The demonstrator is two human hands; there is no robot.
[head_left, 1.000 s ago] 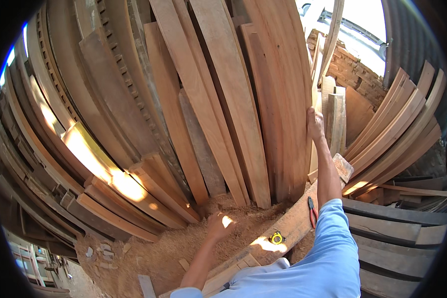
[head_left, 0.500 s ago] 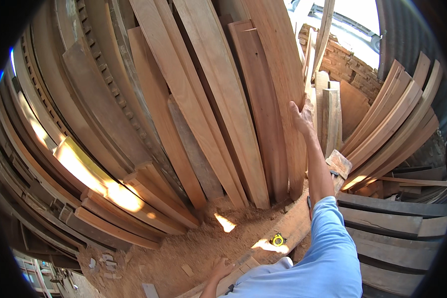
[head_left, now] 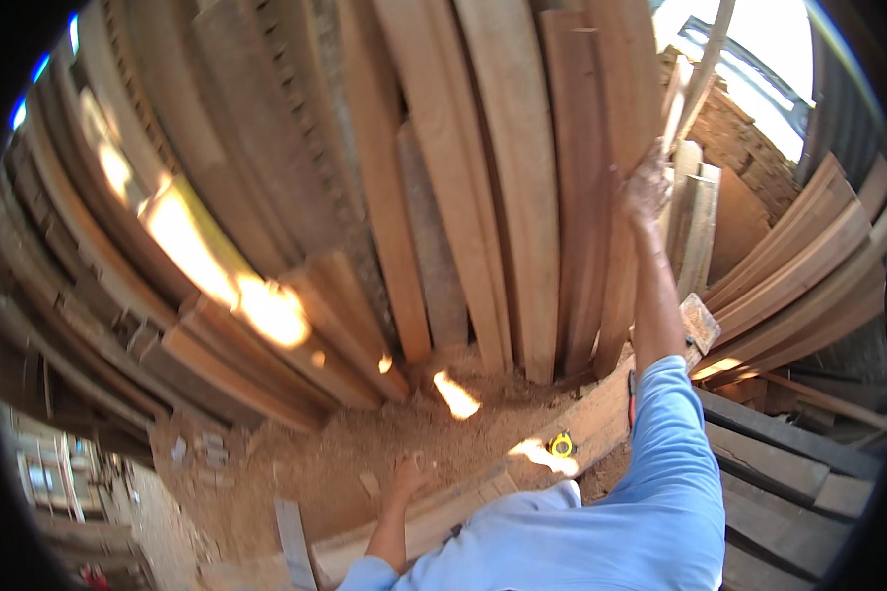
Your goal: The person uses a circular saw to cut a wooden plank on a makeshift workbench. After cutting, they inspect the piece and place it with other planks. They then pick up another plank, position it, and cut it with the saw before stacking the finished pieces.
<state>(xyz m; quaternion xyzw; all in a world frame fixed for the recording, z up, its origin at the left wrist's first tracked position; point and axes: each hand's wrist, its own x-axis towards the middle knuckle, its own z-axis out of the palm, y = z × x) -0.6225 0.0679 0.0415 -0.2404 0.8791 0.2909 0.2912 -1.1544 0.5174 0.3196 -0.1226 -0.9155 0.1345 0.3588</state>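
My right hand (head_left: 648, 182) reaches up to the right edge of a wide reddish-brown wooden plank (head_left: 621, 89), its fingers closed about that edge. The plank leans upright at the right end of a row of tall boards. Thin pale wooden strips stand just right of the hand. Lower down, my left hand (head_left: 414, 475) hangs over the sawdust-covered ground, holding nothing, its slightly blurred fingers apart. A yellow and black tape measure (head_left: 562, 445) lies on a long wooden beam (head_left: 601, 419) between my two arms.
Many boards (head_left: 424, 197) lean along the left and ahead. More curved-looking planks (head_left: 788, 256) stand at the right, above stacked dark timbers (head_left: 769, 458). A wooden block (head_left: 700, 323) sits by my right forearm. Small wood offcuts (head_left: 212, 453) lie in the sawdust at left.
The view has swung, so the boards and tape measure sit farther right. My right hand stays at the plank's edge, now more wrapped round it. My left hand has come up and forward over the sawdust.
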